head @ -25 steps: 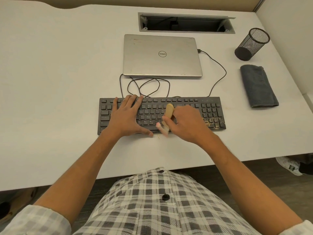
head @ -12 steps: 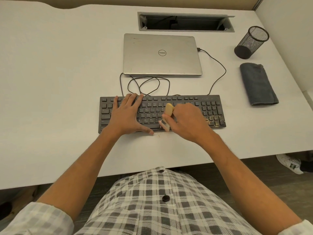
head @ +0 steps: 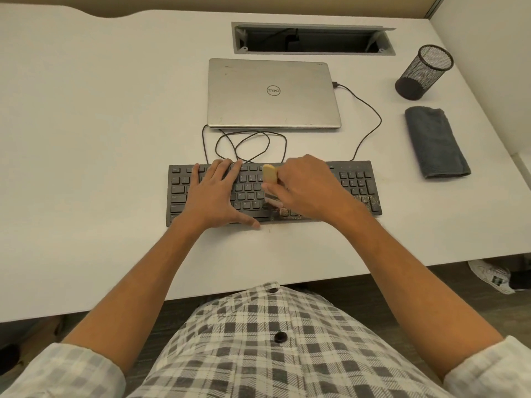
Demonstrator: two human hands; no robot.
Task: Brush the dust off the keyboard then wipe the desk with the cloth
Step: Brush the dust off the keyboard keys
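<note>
Right hand [head: 309, 191] grips brush [head: 270, 175] over mid keyboard [head: 356, 179]; left hand [head: 214, 195] flat, fingers straight, steadying left keys. Dust sits near right keys. Advice: short strokes rightward, keep keyboard pinned. Cloth [head: 435, 142] folded, far right on worktop [head: 86, 124].

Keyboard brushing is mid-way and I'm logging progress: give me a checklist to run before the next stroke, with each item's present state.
1. Left hand flat on the keyboard, steadying it: ok.
2. Right hand grips the brush: ok.
3. Bristles touching keys: cannot tell, blurred.
4. Dust gone from the right end and front edge: not ok, specks remain.
5. Cloth folded, within view for wiping: ok.
</note>
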